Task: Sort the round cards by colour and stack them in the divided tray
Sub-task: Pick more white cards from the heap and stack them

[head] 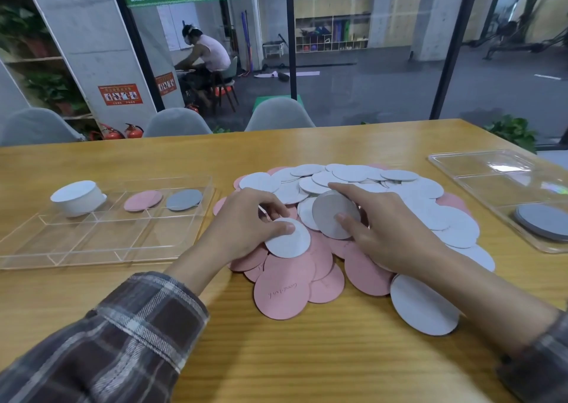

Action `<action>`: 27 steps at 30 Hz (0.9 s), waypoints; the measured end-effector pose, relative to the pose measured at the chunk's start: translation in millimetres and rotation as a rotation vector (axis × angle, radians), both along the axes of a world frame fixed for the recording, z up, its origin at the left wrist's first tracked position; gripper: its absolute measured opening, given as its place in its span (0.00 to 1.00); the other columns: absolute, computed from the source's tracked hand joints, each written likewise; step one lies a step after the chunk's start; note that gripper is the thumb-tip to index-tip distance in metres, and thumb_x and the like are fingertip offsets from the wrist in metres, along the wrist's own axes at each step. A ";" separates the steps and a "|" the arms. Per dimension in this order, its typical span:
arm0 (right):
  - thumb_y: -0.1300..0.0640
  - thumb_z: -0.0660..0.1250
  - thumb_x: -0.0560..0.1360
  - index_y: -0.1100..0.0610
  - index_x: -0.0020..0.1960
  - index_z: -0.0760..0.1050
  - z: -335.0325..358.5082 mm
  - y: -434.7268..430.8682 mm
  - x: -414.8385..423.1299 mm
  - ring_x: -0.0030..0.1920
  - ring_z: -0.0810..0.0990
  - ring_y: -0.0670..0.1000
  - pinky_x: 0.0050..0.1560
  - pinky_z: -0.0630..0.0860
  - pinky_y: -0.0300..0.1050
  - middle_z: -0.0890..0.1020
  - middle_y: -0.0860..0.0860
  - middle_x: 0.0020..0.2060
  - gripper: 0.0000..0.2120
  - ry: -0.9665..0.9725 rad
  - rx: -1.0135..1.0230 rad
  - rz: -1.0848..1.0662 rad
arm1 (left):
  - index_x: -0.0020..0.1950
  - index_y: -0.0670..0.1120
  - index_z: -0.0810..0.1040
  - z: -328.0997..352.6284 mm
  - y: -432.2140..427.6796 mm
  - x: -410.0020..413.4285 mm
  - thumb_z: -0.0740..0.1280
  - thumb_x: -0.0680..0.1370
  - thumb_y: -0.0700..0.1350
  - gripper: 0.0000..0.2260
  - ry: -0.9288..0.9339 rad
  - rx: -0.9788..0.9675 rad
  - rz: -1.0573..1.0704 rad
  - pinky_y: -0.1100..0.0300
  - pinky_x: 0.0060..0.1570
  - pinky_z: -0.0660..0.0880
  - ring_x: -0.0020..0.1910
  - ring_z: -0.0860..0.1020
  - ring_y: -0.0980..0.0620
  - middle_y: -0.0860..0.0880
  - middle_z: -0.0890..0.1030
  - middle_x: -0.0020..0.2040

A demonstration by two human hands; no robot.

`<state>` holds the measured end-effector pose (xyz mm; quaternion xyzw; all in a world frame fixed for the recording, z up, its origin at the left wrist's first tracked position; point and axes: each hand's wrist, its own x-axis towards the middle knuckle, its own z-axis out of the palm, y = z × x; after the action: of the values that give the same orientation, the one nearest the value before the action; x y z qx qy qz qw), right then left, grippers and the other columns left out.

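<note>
Pinching white card (289, 240) in left hand (246, 222) fingers; right hand (392, 235) fingers gripping grey card (330, 215) over pile (408, 195).

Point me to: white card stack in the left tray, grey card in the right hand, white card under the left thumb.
white card stack (76, 192): head view, top face.
grey card (325, 213): head view, left half of its face.
white card (289, 242): head view, lower half of its face.

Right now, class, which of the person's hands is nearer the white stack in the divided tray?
Left. The left hand sits just right of the divided tray holding the white stack; the right hand is farther right.
</note>
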<state>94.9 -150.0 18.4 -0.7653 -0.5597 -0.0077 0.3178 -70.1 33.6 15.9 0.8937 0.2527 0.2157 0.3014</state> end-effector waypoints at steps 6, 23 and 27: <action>0.55 0.66 0.81 0.45 0.75 0.70 -2.5 1.3 2.7 0.40 0.79 0.40 0.44 0.72 0.30 0.83 0.46 0.40 0.23 0.084 0.041 -0.017 | 0.46 0.44 0.87 7.6 -6.1 0.3 0.80 0.74 0.43 0.05 -0.179 -0.339 -0.102 0.61 0.40 0.79 0.36 0.80 0.57 0.51 0.82 0.35; 0.55 0.67 0.81 0.42 0.67 0.75 -2.5 2.4 -3.4 0.37 0.85 0.44 0.41 0.78 0.38 0.87 0.48 0.44 0.16 0.258 0.053 0.155 | 0.45 0.47 0.85 -9.6 -19.2 12.0 0.81 0.73 0.47 0.07 -0.416 -0.196 -0.091 0.54 0.45 0.81 0.43 0.82 0.46 0.49 0.85 0.41; 0.53 0.67 0.81 0.45 0.71 0.74 -3.7 1.3 4.3 0.44 0.80 0.41 0.45 0.73 0.32 0.84 0.43 0.51 0.19 0.081 0.065 0.030 | 0.51 0.49 0.85 -14.5 -11.1 11.0 0.76 0.78 0.48 0.04 -0.288 0.053 -0.029 0.61 0.49 0.78 0.49 0.80 0.57 0.54 0.83 0.49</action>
<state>99.2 -148.7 14.7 -0.7457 -0.5572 0.0099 0.3651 -59.0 22.5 1.3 0.8647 0.1882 0.3439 0.3140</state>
